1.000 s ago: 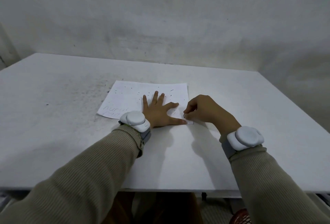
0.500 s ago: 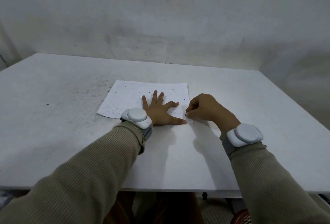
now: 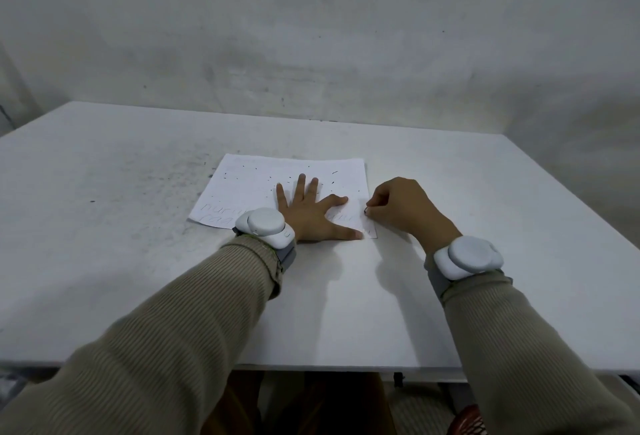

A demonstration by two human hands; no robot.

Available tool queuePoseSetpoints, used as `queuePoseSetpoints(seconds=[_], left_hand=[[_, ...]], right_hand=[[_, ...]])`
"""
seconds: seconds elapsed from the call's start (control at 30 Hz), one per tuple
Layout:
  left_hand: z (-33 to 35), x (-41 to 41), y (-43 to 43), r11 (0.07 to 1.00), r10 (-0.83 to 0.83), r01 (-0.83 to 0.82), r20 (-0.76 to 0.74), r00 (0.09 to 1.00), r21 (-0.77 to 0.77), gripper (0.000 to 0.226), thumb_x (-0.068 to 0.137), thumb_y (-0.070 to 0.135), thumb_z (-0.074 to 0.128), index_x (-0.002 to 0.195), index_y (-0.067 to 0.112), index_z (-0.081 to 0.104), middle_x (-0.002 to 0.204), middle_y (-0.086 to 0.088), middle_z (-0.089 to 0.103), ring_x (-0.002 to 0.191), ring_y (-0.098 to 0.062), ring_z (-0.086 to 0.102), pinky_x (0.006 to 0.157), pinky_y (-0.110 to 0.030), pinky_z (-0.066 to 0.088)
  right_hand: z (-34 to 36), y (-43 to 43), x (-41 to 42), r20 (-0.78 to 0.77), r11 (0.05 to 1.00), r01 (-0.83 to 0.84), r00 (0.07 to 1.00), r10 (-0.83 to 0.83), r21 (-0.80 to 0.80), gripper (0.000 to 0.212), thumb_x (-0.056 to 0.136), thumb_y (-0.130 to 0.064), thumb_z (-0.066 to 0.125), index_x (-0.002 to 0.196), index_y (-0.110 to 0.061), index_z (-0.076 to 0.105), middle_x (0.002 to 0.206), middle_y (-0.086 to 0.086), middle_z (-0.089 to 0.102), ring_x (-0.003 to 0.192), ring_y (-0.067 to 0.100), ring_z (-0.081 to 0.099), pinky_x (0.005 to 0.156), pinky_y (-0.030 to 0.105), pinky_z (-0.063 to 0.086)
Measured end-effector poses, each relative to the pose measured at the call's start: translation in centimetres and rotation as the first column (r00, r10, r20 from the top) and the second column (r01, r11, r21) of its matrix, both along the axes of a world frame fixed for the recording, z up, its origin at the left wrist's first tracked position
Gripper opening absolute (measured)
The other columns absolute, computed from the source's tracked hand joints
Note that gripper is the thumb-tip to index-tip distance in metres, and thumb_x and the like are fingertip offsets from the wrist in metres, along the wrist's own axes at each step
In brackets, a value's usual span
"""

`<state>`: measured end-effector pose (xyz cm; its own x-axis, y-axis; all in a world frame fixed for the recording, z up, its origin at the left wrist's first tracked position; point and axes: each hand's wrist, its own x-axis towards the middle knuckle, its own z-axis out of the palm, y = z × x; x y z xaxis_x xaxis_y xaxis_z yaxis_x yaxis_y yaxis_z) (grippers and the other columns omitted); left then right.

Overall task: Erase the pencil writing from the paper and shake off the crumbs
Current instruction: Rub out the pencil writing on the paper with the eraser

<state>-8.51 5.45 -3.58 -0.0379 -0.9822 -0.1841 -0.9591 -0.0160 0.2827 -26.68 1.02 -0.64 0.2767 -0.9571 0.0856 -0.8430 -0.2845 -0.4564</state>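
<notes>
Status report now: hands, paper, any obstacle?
Left hand flat on paper, pinning it. Right hand pinches eraser at right edge. Writing, crumbs on it. Nothing blocking.

text | paper (image 3: 294, 171) | faint pencil writing (image 3: 221, 212) | too faint to read

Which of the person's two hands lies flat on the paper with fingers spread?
The left hand, pressing the paper down. The right hand is curled instead, pinching a small eraser at the paper's right edge.

place: bare room | evidence: white table (image 3: 138, 261), scuffed grey wall (image 3: 311, 36)
</notes>
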Motion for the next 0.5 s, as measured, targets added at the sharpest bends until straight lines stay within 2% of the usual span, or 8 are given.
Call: queuePoseSetpoints(seconds=[0.07, 0.23, 0.33, 0.4, 0.5], left_hand=[[-0.04, 0.01, -0.05, 1.0, 0.002, -0.002, 0.001, 1.0, -0.003, 0.093, 0.069, 0.091, 0.048, 0.149, 0.055, 0.018, 0.165, -0.002, -0.015, 0.145, -0.021, -0.034, 0.111, -0.062, -0.021], [0.07, 0.11, -0.07, 1.0, -0.004, 0.004, 0.0, 1.0, -0.003, 0.093, 0.069, 0.09, 0.048, 0.149, 0.054, 0.018, 0.165, -0.003, -0.015, 0.145, -0.022, -0.033, 0.111, -0.062, -0.022], [0.0, 0.08, -0.07, 1.0, -0.003, 0.003, 0.002, 1.0, -0.004, 0.092, 0.069, 0.09, 0.048, 0.149, 0.054, 0.018, 0.165, -0.003, -0.015, 0.145, -0.022, -0.033, 0.111, -0.062, -0.023], [0.0, 0.04, -0.02, 1.0, -0.002, 0.002, -0.001, 1.0, 0.0, 0.092, 0.069, 0.09, 0.048, 0.149, 0.055, 0.018, 0.165, -0.003, -0.015, 0.144, -0.022, -0.034, 0.11, -0.062, -0.022], [-0.03, 0.05, 0.0, 1.0, 0.003, -0.003, 0.007, 1.0, 0.0, 0.092, 0.069, 0.09, 0.048, 0.149, 0.055, 0.018, 0.165, -0.003, -0.015, 0.145, -0.022, -0.033, 0.11, -0.062, -0.023]], right_hand=[[-0.13, 0.06, -0.06, 0.027, 1.0, 0.004, 1.0, -0.004, 0.002, 0.011, 0.078, -0.016, 0.072, 0.068, -0.018, 0.068, 0.078, -0.008, 0.066, 0.078, 0.011, 0.06, 0.066, 0.022, 0.043], [0.85, 0.28, -0.41, -0.001, 0.985, -0.077, 0.997, 0.078, 0.153, 0.002, 0.075, -0.015, 0.076, 0.074, -0.013, 0.075, 0.076, -0.007, 0.069, 0.071, 0.006, 0.059, 0.063, 0.019, 0.046], [0.39, -0.13, -0.47, 0.008, 0.997, -0.035, 0.999, 0.034, 0.076, 0.004, 0.076, -0.017, 0.075, 0.073, -0.013, 0.074, 0.081, -0.004, 0.071, 0.076, 0.011, 0.061, 0.068, 0.024, 0.048], [0.0, -0.14, -0.54, 0.033, 0.999, -0.008, 0.999, 0.007, 0.033, 0.007, 0.077, -0.018, 0.074, 0.07, -0.015, 0.071, 0.081, -0.005, 0.07, 0.077, 0.01, 0.06, 0.063, 0.019, 0.046], [0.18, 0.03, -0.82, 0.061, 0.996, -0.024, 0.998, 0.018, 0.089, 0.006, 0.076, -0.016, 0.075, 0.071, -0.014, 0.072, 0.078, -0.006, 0.071, 0.075, 0.009, 0.062, 0.065, 0.02, 0.048]])
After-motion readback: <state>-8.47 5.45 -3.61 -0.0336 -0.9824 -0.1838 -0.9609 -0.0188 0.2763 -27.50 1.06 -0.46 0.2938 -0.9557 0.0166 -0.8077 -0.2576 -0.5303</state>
